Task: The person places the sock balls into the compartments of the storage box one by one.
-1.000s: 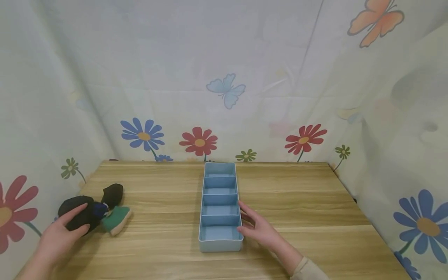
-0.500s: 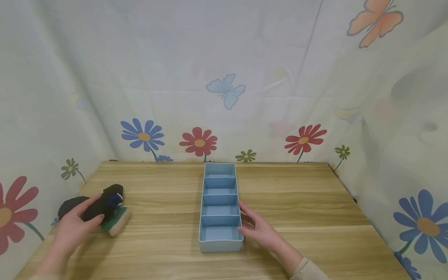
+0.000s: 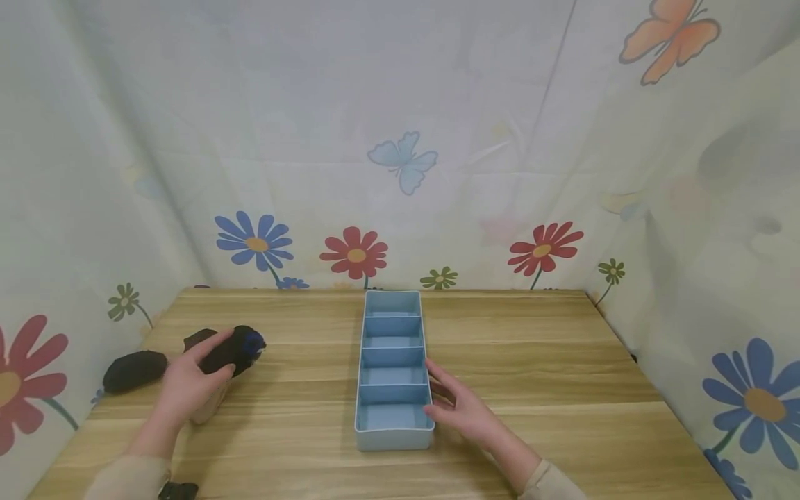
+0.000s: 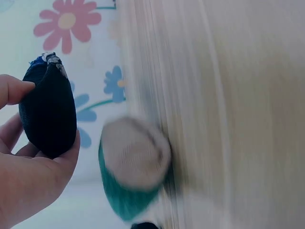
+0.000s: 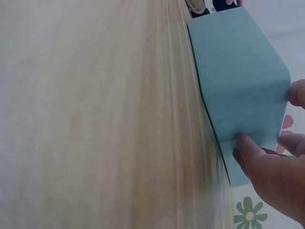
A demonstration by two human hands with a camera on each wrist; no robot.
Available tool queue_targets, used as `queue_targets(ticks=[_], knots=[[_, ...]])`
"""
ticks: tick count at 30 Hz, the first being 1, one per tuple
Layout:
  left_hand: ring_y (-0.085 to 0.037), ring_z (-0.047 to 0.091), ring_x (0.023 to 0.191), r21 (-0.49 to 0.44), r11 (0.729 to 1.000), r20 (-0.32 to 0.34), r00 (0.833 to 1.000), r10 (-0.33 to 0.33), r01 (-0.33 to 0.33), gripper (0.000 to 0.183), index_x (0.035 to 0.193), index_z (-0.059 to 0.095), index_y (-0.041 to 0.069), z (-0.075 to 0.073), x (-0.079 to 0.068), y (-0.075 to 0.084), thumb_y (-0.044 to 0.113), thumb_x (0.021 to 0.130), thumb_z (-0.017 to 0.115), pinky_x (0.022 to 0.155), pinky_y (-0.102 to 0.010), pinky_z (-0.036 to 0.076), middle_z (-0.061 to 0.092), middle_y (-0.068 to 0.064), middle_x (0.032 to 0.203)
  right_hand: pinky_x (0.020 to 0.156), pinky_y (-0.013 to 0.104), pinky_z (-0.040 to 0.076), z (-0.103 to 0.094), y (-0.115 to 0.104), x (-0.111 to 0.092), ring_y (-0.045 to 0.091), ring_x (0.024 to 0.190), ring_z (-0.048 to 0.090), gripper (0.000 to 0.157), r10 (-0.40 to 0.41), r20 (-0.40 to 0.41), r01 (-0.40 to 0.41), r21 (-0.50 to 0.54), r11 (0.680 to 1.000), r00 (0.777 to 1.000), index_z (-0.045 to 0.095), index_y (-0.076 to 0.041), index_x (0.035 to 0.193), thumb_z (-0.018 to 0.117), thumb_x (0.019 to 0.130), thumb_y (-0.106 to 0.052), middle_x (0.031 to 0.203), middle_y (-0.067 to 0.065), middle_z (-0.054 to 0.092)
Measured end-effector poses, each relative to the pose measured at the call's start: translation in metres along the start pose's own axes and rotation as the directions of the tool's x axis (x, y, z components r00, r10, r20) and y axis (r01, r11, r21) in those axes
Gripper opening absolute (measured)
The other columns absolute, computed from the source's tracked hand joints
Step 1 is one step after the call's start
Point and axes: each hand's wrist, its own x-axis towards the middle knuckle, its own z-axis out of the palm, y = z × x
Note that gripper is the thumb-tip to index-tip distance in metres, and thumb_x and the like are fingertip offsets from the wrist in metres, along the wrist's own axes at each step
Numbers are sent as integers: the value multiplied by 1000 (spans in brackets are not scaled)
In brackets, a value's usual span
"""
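Observation:
My left hand holds a rolled-up black sock with a blue and white patterned end, pinched between thumb and fingers above the table. Just below it lies a green sock with a beige part, mostly covered by the hand in the head view. On the right, my right hand is at the side of a long light-blue divided box. Several fingertips press its outer wall, and the thumb is at the rim, its tip partly hidden in the right wrist view.
One black rolled sock lies at the table's left edge, and another dark one shows behind my left hand. The box stands mid-table on the wooden table. Flowered cloth hangs behind and on both sides.
My left hand has moved right and slightly away from me, bringing the black sock with the blue end past the green one. The right hand and the box have not moved.

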Motion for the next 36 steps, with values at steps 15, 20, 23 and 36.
queue_targets(ticks=[15,20,23,36], knots=[[-49,32,138,-78,995,63,996,61,-56,62,149,44,8,44,17,19,11,92,67,100,-62,36,41,-23,151,113,51,27,-1,2,2,48,140,28,77,46,4,-46,15,999,999,19,2,156,64,94,-1,159,27,17],[-47,34,137,-105,991,68,994,86,-78,61,148,46,6,59,24,25,8,91,67,106,-63,32,42,-24,149,113,50,28,-1,3,1,48,140,29,77,47,0,-47,10,999,999,20,1,156,64,94,0,159,26,18],[-46,37,136,-116,989,63,993,95,-87,60,146,48,6,67,28,32,7,89,67,107,-61,33,45,-24,147,112,50,28,-1,4,1,47,140,29,76,48,-3,-48,9,999,999,20,1,156,64,94,1,160,26,18],[-43,45,130,-152,982,23,993,113,-108,59,142,54,9,98,47,60,5,85,69,103,-57,40,51,-21,142,113,51,28,-2,5,1,48,140,29,77,39,-3,-39,10,999,999,19,0,156,65,94,-1,159,27,19]])
